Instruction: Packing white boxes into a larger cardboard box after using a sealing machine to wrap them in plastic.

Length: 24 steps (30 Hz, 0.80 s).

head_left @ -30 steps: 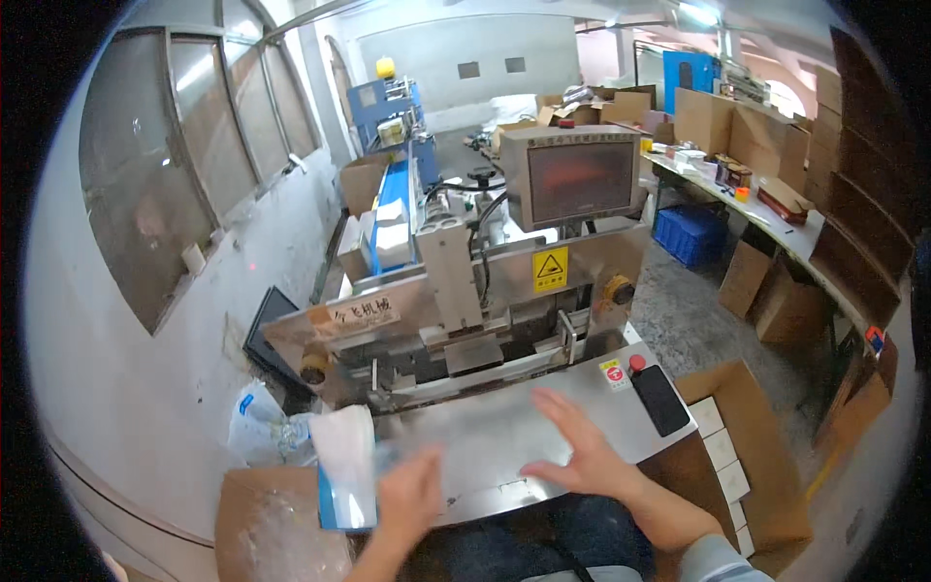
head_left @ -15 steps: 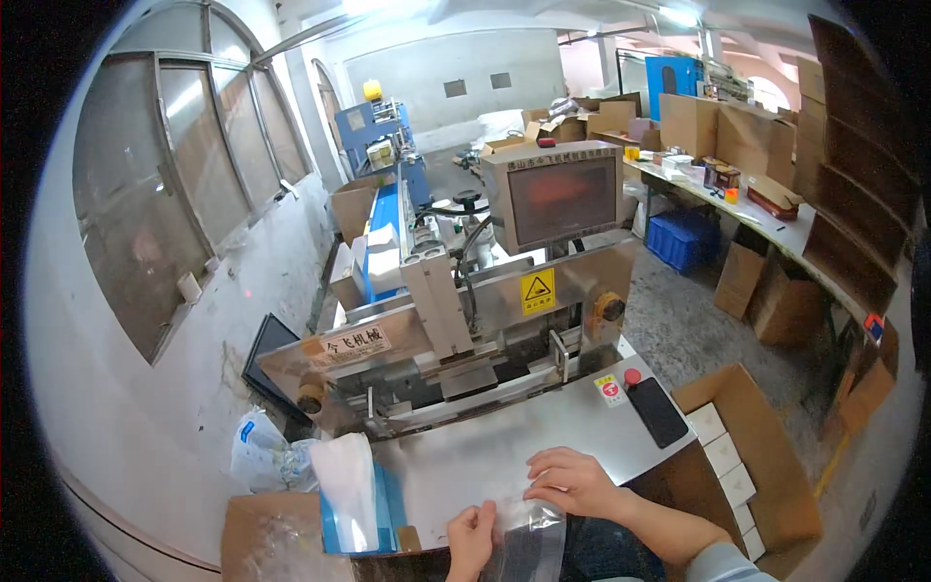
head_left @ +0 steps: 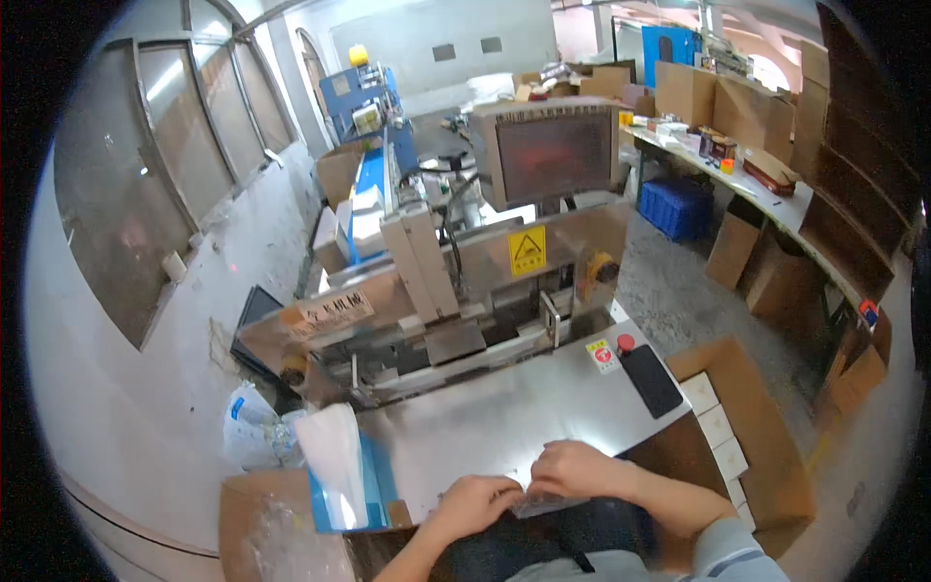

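Head view: left hand (head_left: pixel 472 503) and right hand (head_left: pixel 574 470) at 6 o'clock, fingers curled, pinching clear plastic bag (head_left: pixel 536 501) between them at near edge of steel table (head_left: pixel 504 417). Bag stack (head_left: pixel 335 466) at 9 o'clock of left hand. Black phone (head_left: pixel 651 380) at 1 o'clock of right hand.

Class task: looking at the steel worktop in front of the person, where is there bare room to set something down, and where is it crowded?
Bare: the steel worktop between the machine and both hands. Crowded: the near edge, where the left hand and right hand hold a clear bag; the right end, with red button and black phone.
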### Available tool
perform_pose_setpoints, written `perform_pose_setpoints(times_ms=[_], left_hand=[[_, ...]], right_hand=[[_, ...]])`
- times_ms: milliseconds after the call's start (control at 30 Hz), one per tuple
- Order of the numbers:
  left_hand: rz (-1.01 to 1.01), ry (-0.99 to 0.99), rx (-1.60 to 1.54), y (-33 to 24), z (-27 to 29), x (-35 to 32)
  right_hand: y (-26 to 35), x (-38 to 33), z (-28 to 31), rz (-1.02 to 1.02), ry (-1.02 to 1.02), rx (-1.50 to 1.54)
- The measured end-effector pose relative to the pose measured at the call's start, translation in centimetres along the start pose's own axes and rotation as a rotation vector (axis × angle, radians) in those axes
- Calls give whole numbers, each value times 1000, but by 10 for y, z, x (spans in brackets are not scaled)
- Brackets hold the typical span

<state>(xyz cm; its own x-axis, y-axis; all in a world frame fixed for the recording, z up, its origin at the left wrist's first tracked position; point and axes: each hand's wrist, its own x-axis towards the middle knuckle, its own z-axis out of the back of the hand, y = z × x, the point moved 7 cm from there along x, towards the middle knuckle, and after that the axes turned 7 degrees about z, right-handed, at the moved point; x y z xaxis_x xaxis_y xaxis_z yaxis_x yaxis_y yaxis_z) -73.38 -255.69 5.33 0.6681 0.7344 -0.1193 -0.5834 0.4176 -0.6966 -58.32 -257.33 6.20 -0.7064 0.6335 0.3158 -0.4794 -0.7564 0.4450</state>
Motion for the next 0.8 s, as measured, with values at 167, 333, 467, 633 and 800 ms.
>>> perform_pose_setpoints(times_ms=[167,333,467,633,800], left_hand=[[113,-146,75,-6,31,-4],[-102,-231,215,4,51,-3],[129,-108,178,23,66,8],[176,-12,188,78,84,61],[293,26,-10,181,120,125]], right_hand=[[-29,-10,20,-225,89,34],[-44,4,36,-186,47,8],[-53,17,46,-80,-56,97],[-129,47,23,-305,19,123],[-194,113,9,-337,47,196]])
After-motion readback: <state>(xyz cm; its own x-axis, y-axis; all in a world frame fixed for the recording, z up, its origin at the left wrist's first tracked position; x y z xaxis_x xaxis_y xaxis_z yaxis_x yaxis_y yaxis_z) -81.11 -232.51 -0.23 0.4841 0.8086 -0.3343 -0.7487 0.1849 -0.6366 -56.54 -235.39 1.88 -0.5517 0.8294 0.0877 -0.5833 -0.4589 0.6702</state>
